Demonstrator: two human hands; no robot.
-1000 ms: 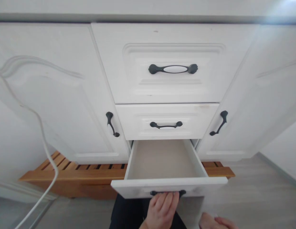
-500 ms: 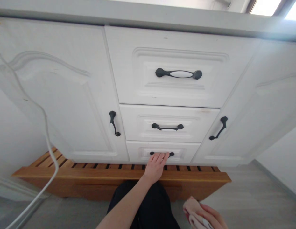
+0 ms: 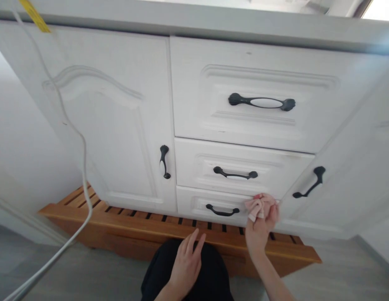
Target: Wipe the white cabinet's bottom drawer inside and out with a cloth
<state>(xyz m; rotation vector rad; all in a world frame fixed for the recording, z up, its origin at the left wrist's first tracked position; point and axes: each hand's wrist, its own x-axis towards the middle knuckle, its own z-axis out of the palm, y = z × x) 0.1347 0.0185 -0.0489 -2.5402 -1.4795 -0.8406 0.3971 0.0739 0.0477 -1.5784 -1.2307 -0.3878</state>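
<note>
A bunched pink cloth is in my right hand, pressed against the white cabinet front at the right end of the bottom drawer. My left hand holds nothing, its fingers apart, over my dark-clothed knees and in front of the wooden slatted bench. The bottom drawer's black handle lies between the two hands, touched by neither. Above it are the middle drawer and the large top drawer, both closed.
Cabinet doors flank the drawers, the left door with a black handle. Low before the cabinet stands the slatted wooden bench. A white cable hangs down at the left, near a yellow strip on the countertop edge.
My left hand has let go of the bottom drawer's handle and drawn back over my knees. My right hand has raised the cloth from low at the right to the drawer front. The view has shifted left.
</note>
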